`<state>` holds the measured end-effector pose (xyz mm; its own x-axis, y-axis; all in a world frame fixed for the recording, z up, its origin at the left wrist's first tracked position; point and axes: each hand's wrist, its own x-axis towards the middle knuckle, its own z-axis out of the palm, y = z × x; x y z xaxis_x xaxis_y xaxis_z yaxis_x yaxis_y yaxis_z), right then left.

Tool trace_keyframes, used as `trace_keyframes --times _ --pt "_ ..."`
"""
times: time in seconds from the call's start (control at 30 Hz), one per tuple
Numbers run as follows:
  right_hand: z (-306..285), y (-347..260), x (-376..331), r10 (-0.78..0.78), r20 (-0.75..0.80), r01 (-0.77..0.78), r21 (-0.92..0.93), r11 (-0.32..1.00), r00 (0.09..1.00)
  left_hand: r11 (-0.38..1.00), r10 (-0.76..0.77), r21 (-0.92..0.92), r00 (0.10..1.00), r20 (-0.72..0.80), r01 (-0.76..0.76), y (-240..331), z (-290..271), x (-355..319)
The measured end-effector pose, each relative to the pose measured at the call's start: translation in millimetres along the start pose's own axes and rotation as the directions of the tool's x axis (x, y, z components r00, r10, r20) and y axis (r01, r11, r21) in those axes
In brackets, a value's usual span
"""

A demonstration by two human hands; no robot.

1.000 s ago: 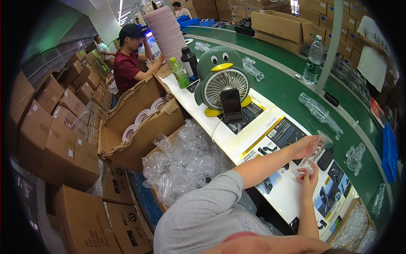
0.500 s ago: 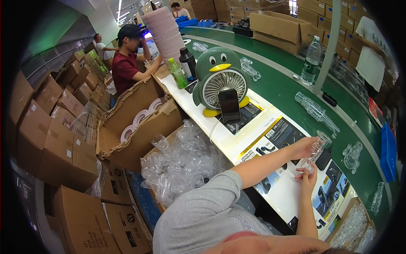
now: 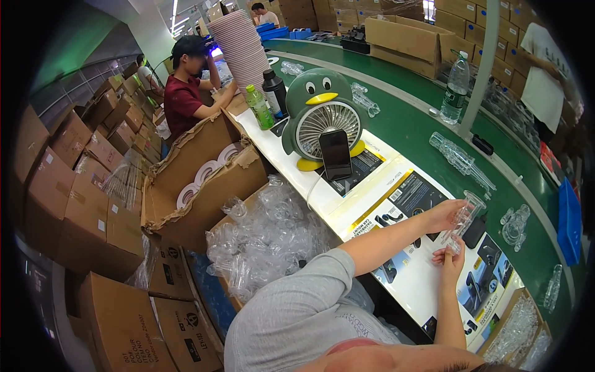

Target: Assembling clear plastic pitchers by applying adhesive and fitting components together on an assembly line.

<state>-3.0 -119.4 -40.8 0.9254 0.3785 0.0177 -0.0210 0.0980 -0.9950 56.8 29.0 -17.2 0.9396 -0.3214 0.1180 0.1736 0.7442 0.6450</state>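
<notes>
Both my hands are closed on one transparent plastic part (image 3: 466, 214), tube-like with a round flared end, held tilted above the table's right edge. My left hand (image 3: 445, 216) grips it near its upper, flared end. At the lower end, the fingers of my right hand (image 3: 450, 255) are bent around it. Beneath them lies a flat printed packaging sheet (image 3: 406, 239) with black product pictures. A dark object (image 3: 476, 232) sits just beside the part. Several similar transparent parts lie on the green surface, among them a long one (image 3: 460, 160) and a rounder one (image 3: 514, 227).
A penguin-shaped fan (image 3: 322, 93) with a phone (image 3: 336, 155) leaning on it stands on the white table. Left of me are a heap of transparent plastic parts (image 3: 266, 235) and an open carton (image 3: 180, 161) with white rings. Stacked cups (image 3: 238, 49) rise near a seated co-worker (image 3: 186, 93).
The transparent parts on the green surface have shifted slightly up and left. My hands keep hold of the plastic part with hardly any movement. A person far back has turned.
</notes>
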Motion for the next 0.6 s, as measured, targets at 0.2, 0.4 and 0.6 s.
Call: trace_keyframes --times 0.2,0.4,0.6 --pt "-0.2 0.1 -0.5 0.003 -0.011 -0.003 -0.002 1.0 1.0 1.0 0.001 0.0 1.0 0.004 -0.001 -0.1 0.2 -0.3" --pt "0.7 -0.3 -0.1 -0.008 0.009 0.008 -0.006 1.0 1.0 1.0 -0.005 -0.017 1.0 -0.011 0.005 -2.2 -5.3 2.3" --pt "-2.2 3.1 2.5 -0.038 0.004 0.038 -0.001 0.999 0.999 1.0 -0.005 -0.022 0.999 0.039 0.006 -1.2 -4.0 2.6"
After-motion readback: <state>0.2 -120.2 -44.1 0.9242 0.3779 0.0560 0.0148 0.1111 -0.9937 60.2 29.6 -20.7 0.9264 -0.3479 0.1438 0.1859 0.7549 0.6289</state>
